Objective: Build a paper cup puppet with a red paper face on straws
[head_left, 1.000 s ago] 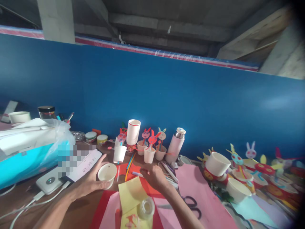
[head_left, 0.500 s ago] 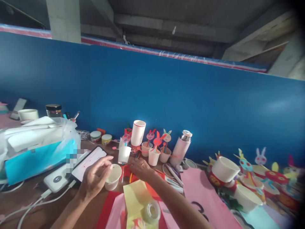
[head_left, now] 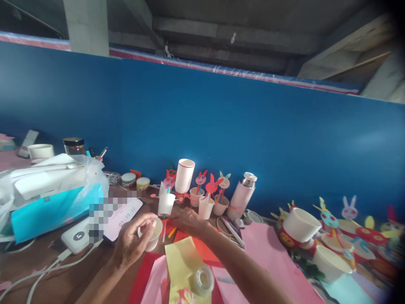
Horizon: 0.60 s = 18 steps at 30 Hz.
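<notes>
My left hand (head_left: 136,238) is at a white paper cup (head_left: 154,236), its fingers curved over the cup's left side and rim; whether they grip it is unclear. Beyond the red and yellow papers, my right hand (head_left: 191,221) reaches down among thin sticks, palm down, its fingertips hard to make out. Near it stand a white cup (head_left: 166,204) and a cup with a red rabbit-eared paper figure (head_left: 206,207). A tape roll (head_left: 203,280) lies on yellow paper (head_left: 181,257).
At the left are a plastic bag (head_left: 57,177), a white power bank (head_left: 76,235) with cables and a phone (head_left: 122,219). A pink thermos (head_left: 241,196) stands behind pink paper (head_left: 272,253). Decorated cups (head_left: 332,242) crowd the right side.
My left hand has moved right onto the white cup. My right hand stays among the sticks. The phone's screen now shows a large timer.
</notes>
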### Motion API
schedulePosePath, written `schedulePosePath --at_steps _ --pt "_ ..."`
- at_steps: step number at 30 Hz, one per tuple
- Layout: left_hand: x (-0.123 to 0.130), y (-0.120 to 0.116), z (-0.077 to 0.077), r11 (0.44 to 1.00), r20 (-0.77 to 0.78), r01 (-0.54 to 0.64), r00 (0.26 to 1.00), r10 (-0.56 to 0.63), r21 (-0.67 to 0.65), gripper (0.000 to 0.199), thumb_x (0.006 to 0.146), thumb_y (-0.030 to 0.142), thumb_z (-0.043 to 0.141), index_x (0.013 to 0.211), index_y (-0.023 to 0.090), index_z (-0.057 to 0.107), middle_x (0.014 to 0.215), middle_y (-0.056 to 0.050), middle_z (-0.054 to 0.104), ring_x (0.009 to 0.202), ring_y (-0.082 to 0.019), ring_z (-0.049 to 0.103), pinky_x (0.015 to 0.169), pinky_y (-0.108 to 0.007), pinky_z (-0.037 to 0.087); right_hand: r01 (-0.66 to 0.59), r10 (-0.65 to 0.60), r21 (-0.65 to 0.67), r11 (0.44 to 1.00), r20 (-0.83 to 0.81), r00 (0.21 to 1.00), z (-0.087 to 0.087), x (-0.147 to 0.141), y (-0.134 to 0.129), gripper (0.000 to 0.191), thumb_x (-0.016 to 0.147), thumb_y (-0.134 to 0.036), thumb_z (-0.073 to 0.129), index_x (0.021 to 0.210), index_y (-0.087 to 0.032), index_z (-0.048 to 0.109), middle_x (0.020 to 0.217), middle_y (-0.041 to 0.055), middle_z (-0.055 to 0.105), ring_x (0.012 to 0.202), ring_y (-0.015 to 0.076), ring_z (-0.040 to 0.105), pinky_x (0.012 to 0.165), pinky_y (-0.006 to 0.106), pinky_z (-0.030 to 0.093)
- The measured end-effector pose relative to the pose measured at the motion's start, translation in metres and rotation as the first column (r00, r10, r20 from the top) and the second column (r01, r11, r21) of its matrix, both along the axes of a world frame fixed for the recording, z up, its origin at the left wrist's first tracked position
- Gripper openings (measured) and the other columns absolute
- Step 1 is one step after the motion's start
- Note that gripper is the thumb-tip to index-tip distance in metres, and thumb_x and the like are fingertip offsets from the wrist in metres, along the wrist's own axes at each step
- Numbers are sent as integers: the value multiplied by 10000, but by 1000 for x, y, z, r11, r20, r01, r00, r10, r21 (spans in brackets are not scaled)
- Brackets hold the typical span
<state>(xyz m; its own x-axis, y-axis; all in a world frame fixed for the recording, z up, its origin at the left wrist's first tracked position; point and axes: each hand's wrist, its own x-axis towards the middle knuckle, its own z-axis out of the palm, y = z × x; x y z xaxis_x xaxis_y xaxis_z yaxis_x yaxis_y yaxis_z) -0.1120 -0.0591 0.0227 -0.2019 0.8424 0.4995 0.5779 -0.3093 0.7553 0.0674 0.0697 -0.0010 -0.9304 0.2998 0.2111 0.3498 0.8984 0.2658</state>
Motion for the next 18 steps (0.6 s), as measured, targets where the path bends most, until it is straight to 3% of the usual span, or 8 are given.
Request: schedulePosePath --at_steps 4,8,12,15,18 --pt "2 0 0 1000 26 12 1000 -11 -20 274 784 416 472 839 180 599 698 -39 653 669 -193 621 598 -229 487 -33 33 -21 999 -18 999 2 1 1 185 876 -146 443 969 -219 585 943 47 633 867 168 547 702 290 404" --pt "2 0 1 999 63 21 998 -20 -24 252 778 403 483 829 185 599 656 -22 628 657 -186 608 612 -228 481 -61 59 -48 997 -40 997 2 5 2 159 862 -135 450 834 -185 599 780 49 630 764 177 547 661 292 396" --pt "2 0 5 1000 71 12 997 -11 -6 248 772 388 486 805 179 615 580 3 587 574 -163 565 576 -222 459 -76 63 -102 992 -132 989 14 12 -6 142 848 -132 444 827 -170 579 771 57 619 737 177 539 659 293 388" --pt "6 -1 9 999 111 34 993 -32 -20 252 779 390 481 807 179 616 538 21 542 547 -152 541 559 -219 448 -54 8 -174 983 -258 966 27 21 -25 143 857 -159 422 854 -174 565 810 57 615 773 166 545 676 273 394" --pt "15 -4 14 993 205 80 977 -61 -87 267 780 411 478 813 184 614 545 20 541 560 -155 540 553 -220 452 21 -140 -283 959 -410 901 38 28 -52 174 884 -171 361 892 -153 534 785 53 609 735 147 566 643 249 419"
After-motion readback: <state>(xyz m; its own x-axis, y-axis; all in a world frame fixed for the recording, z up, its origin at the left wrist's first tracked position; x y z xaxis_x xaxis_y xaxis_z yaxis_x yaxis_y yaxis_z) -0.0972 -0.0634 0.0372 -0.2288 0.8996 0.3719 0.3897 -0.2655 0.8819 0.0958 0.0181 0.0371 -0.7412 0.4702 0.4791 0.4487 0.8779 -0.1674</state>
